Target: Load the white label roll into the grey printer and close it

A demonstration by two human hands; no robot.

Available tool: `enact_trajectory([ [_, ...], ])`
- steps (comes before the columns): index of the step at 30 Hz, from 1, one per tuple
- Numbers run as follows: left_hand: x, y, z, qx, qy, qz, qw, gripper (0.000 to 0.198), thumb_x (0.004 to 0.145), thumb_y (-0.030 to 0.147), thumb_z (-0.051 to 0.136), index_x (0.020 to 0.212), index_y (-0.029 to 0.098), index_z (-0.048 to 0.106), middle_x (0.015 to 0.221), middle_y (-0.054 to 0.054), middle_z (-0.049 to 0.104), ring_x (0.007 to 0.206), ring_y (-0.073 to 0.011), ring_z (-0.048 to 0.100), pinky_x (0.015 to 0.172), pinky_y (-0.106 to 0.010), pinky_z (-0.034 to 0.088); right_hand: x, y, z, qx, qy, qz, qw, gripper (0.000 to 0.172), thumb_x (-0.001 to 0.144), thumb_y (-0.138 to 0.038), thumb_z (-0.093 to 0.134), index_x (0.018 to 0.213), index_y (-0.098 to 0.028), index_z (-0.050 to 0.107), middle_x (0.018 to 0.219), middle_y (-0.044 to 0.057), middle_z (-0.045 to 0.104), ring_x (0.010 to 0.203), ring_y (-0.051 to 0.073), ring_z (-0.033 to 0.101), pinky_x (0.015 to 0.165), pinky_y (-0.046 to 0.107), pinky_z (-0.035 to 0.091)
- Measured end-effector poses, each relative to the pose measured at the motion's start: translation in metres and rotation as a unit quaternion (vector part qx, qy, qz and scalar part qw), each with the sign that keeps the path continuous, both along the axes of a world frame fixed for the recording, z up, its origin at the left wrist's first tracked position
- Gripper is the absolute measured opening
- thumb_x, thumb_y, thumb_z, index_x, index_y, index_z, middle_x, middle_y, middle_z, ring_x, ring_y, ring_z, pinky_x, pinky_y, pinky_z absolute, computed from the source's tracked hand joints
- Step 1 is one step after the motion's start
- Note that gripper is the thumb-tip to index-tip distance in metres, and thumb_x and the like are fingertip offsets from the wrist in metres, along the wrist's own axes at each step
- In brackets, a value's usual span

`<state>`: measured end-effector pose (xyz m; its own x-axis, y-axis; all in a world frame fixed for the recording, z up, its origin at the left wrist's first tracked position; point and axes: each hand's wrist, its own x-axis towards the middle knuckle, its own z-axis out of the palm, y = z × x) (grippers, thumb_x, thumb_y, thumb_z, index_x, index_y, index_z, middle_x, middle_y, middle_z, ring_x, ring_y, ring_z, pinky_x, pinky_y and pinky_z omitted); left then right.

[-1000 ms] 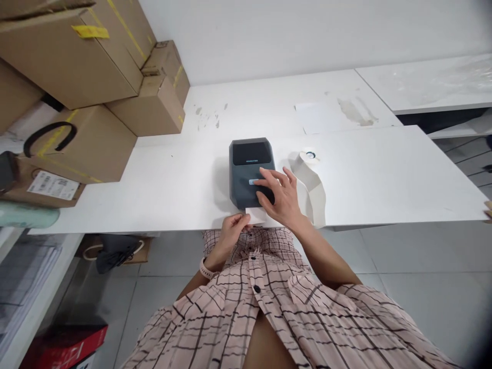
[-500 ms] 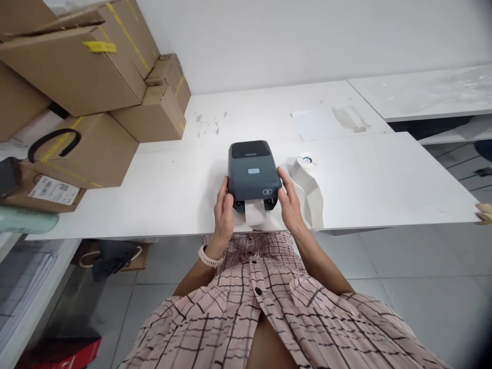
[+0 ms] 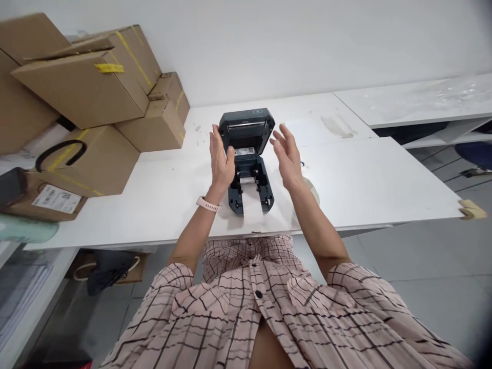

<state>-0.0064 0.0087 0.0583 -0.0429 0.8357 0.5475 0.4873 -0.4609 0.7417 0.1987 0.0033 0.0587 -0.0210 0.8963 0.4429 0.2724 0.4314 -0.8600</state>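
A dark grey label printer [image 3: 232, 201] stands near the front of the white table with its lid [image 3: 246, 115] swung up and back. Inside the base, a white paper strip [image 3: 252, 200] runs forward from the roller and hangs out over the front lip. My left hand [image 3: 222, 163] is at the lid's left edge, fingers straight and thumb apart; whether it touches the lid is hard to tell. On the other side, my right hand [image 3: 288, 156] is open, fingers spread, just off the lid's right edge. Behind my right forearm, part of a loose label roll [image 3: 312, 190] shows.
Cardboard boxes [image 3: 80, 87] are piled at the left of the table [image 3: 365, 179] against the wall. A black curved strap [image 3: 61, 148] lies on one. A tan corner guard [image 3: 472, 209] covers the table's right corner. At the back lies a pale sheet [image 3: 336, 126].
The printer's lid has gone from closed to raised, baring the inside. Both hands have moved up and away from me with it, and my right hand has come off the printer.
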Motion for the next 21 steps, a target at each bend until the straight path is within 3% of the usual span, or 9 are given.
enact_trajectory([
  [3,-0.010,0.030,0.008,-0.006,0.030,-0.008,0.999,0.084,0.102,0.065,0.035,0.168,0.031,-0.005,0.180,-0.002,0.005,0.165,-0.0286,-0.012,0.133,-0.054,-0.003,-0.007,0.007,-0.002,0.005,-0.102,-0.020,0.995,0.045,0.106,-0.044,0.038,0.140,-0.023,0.059,0.138,0.010,0.069,0.130,0.025,0.064,0.110,0.041,0.051],
  [5,-0.014,0.047,0.013,-0.014,0.036,-0.012,0.999,0.086,0.102,0.062,0.038,0.168,0.026,-0.003,0.179,-0.006,0.008,0.165,-0.0304,-0.008,0.133,-0.057,0.000,-0.015,0.010,-0.002,-0.003,-0.266,0.018,0.964,0.041,0.105,-0.028,0.036,0.130,-0.019,0.067,0.130,0.010,0.074,0.123,0.026,0.068,0.110,0.040,0.049],
  [7,-0.015,0.059,0.015,-0.027,0.030,-0.014,0.999,0.086,0.102,0.059,0.043,0.168,0.023,0.001,0.178,-0.009,0.014,0.166,-0.0323,0.001,0.132,-0.059,0.007,-0.027,0.015,0.000,-0.010,-0.455,0.063,0.888,0.045,0.102,-0.016,0.035,0.131,-0.015,0.069,0.131,0.013,0.075,0.123,0.028,0.068,0.112,0.041,0.044],
  [9,-0.015,0.062,0.013,-0.048,0.025,-0.009,0.998,0.087,0.099,0.055,0.051,0.168,0.024,0.008,0.176,-0.010,0.021,0.164,-0.0344,0.014,0.131,-0.059,0.017,-0.041,0.022,0.002,-0.019,-0.580,0.092,0.810,0.043,0.098,-0.012,0.042,0.130,-0.010,0.070,0.128,0.019,0.075,0.124,0.032,0.067,0.112,0.043,0.040],
  [12,-0.015,0.043,0.000,-0.109,0.036,0.018,0.993,0.091,0.092,0.044,0.064,0.168,0.025,0.017,0.170,-0.012,0.037,0.156,-0.0373,0.035,0.126,-0.058,0.029,-0.057,0.033,0.001,-0.032,-0.635,0.144,0.758,0.032,0.091,-0.012,0.057,0.116,-0.007,0.077,0.119,0.024,0.077,0.120,0.034,0.069,0.114,0.044,0.035],
  [16,-0.015,-0.007,-0.031,-0.252,0.041,0.037,0.966,0.106,0.079,0.029,0.073,0.168,0.020,0.017,0.143,-0.018,0.066,0.134,-0.0391,0.061,0.112,-0.053,0.045,-0.065,0.044,-0.002,-0.052,-0.667,0.226,0.708,0.026,0.090,-0.016,0.063,0.110,-0.014,0.080,0.115,0.018,0.080,0.115,0.032,0.072,0.112,0.042,0.037],
  [18,-0.015,-0.025,-0.043,-0.297,0.022,0.029,0.954,0.108,0.076,0.028,0.075,0.168,0.021,0.019,0.132,-0.017,0.072,0.122,-0.0391,0.068,0.105,-0.051,0.049,-0.065,0.049,-0.002,-0.063,-0.673,0.250,0.693,0.029,0.091,-0.016,0.063,0.114,-0.017,0.080,0.119,0.017,0.079,0.116,0.034,0.072,0.106,0.042,0.043],
  [21,-0.011,-0.034,-0.051,-0.317,0.039,0.046,0.946,0.103,0.077,0.028,0.072,0.167,0.021,0.023,0.125,-0.016,0.075,0.116,-0.0399,0.069,0.100,-0.048,0.050,-0.065,0.056,-0.003,-0.078,-0.677,0.267,0.681,0.034,0.091,-0.018,0.063,0.120,-0.017,0.079,0.122,0.017,0.077,0.115,0.036,0.071,0.098,0.042,0.048],
])
